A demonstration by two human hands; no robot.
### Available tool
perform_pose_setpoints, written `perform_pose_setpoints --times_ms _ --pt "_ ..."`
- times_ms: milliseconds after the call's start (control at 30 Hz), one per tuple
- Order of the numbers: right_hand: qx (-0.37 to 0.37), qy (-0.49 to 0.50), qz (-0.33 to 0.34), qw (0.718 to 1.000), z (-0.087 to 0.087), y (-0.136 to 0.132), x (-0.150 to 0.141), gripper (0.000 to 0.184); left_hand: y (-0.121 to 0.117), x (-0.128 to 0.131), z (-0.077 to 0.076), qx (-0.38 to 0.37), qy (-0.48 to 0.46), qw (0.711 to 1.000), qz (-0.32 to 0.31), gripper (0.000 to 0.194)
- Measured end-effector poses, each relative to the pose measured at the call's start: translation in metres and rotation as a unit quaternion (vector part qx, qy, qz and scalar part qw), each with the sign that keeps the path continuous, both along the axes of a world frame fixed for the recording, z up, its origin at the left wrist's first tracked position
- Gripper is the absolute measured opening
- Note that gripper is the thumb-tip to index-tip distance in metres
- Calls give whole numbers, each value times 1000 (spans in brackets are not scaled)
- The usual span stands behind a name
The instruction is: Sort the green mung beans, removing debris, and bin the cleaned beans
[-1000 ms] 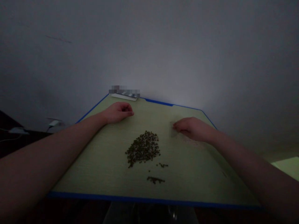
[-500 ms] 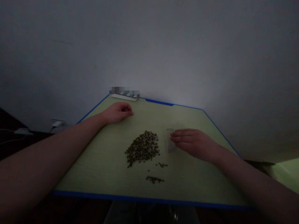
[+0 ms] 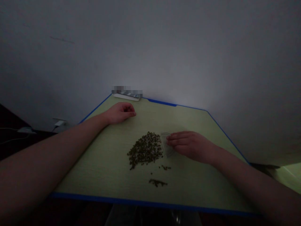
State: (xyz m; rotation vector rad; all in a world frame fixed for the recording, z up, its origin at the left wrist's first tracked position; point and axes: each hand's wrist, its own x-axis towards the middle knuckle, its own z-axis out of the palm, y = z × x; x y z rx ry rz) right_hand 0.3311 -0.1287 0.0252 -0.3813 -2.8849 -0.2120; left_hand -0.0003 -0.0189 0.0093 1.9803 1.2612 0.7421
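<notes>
My right hand (image 3: 190,145) lies low over the table with its fingers straight and together, pressing on a small clear plastic bag (image 3: 166,152). The bag's free edge points left and touches or nearly touches the right side of a pile of small dark green-brown pellets or dried seeds (image 3: 144,150). Beyond the pile on the left, my left hand (image 3: 121,113) rests on its side on the tabletop. Its fingers are curled in loosely, with no object seen in them. Two small strays of the same pieces, a short row (image 3: 158,182) and a little cluster (image 3: 166,168), lie nearer to me.
The pale yellow-green table (image 3: 101,179) has a blue edge and stands against a grey wall (image 3: 150,50). A tablet or phone-like device (image 3: 127,96), partly blurred out, sits at the far left corner. White plugs and cables (image 3: 27,130) are at the lower left.
My right hand has slid left with the plastic bag, bringing the bag's edge up to the pile and tilting it slightly. My left hand stays where it was; the view shifts a little.
</notes>
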Motion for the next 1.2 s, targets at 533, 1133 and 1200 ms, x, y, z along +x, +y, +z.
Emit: perform_pose_setpoints --times_ms 533,1133,1200 --pt "80 50 -70 993 1 -25 44 28 -3 3 3 -7 -6 1000 6 23" --pt "57 29 -41 997 -3 -34 -6 33 1 1 0 12 2 1000 -1 22" --pt "40 17 -54 998 -2 -32 0 30 0 1 0 9 3 1000 1 22"
